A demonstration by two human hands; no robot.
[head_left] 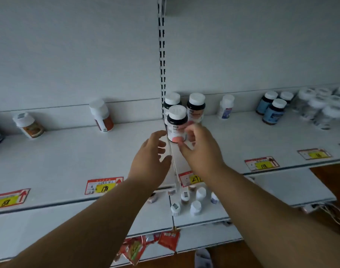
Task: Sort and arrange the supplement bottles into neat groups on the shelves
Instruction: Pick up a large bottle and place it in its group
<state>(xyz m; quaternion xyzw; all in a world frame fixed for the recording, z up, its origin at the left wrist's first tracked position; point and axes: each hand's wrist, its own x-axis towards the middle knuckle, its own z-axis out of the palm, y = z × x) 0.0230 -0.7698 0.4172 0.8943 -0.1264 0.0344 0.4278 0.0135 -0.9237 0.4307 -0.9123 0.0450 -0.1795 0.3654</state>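
Both hands are up at the top shelf [68, 155], near the upright post [162, 70] in the middle. The right hand [199, 146] grips the front pink-label bottle [177, 123] w/ fingers curled round its lower right side; the bottle stands upright on the shelf, just right of the seam btwn the two shelf boards. The left hand [151, 153] is just left of that bottle, fingers spread and loosely bent, holding nothing; can't tell if a fingertip touches it.

Two more pink-label bottles, back left [172, 101] and back right [196, 107], stand close behind the front one, forming a tight group of three. Further right on the same shelf: a small white bottle [226, 109], then three blue-label bottles [274, 111], then a cluster of clear jars [321, 109] w/ white lids. Left side: an orange-label bottle [101, 116] and a jar w/ orange label [29, 125], well apart, both looking tilted. Price tags [103, 185] line the shelf front. Lower shelf [281, 186] holds several small bottles [196, 200], partly hidden by the arms.
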